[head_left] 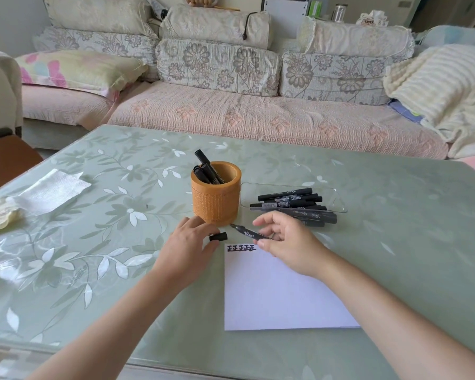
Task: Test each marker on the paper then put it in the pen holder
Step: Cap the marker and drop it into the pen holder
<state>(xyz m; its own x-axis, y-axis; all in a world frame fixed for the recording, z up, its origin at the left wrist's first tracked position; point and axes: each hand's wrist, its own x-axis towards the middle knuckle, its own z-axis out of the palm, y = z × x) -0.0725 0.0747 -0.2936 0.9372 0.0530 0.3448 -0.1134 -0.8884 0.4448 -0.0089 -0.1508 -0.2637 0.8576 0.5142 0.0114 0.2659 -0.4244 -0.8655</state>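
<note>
The step in hand is lying between uncapping and recapping. The left hand (192, 242) is pinching a short black cap (218, 236) between thumb and fingertips. The right hand (288, 242) is gripping the uncapped marker (250, 233) by its slim black barrel, with its other fingers spreading loosely. The marker is being held level just beyond the top edge of the paper (272, 292) and in front of the pen holder (215, 200). Its tip is pointing left toward the cap, near it but apart. A row of dark test marks (241, 248) is showing at the sheet's upper left corner; whether this marker has made one cannot be told. If it has not, the next move is calling for lowering the tip onto the smooth white sheet beside those marks. If it has, it is calling for aligning the cap's opening with the tip and pressing it home. The pen holder is a squat orange cylinder with a ribbed, woven-looking wall, and stored markers (207, 170) are leaning inside it. Loose markers (292, 204) are lying stacked in a shallow clear tray (337, 200) on the glossy, floral-patterned desk (107, 242).
</note>
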